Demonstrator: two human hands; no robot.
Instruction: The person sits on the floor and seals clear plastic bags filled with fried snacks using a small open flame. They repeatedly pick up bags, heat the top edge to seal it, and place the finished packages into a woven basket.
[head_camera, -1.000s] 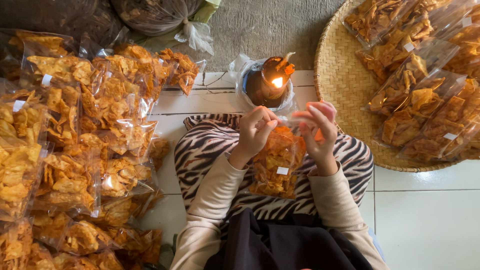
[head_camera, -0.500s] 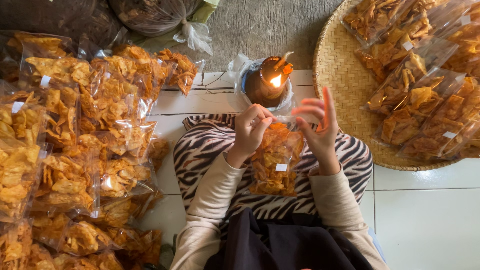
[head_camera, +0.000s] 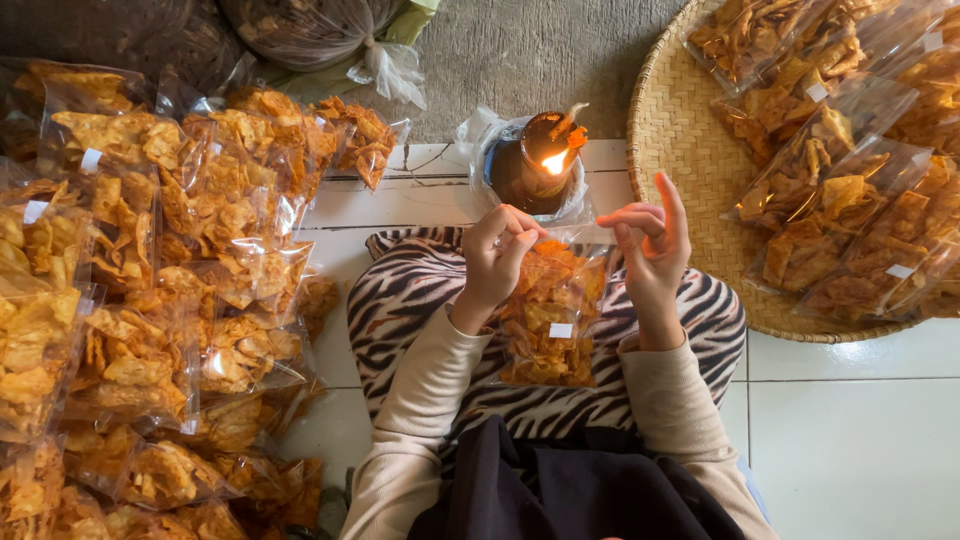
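A: What do your hands hold?

B: Your left hand (head_camera: 495, 255) pinches the top edge of a clear plastic bag of orange fried chips (head_camera: 550, 315), fingers closed on it. Your right hand (head_camera: 650, 250) touches the other top corner, fingers partly spread, thumb and forefinger together.

A: Where is the bag?

B: Over your zebra-striped lap (head_camera: 420, 300), just before the small lit oil lamp (head_camera: 540, 165). Sealed chip bags (head_camera: 150, 300) pile left; a round woven tray (head_camera: 680, 150) sits right.
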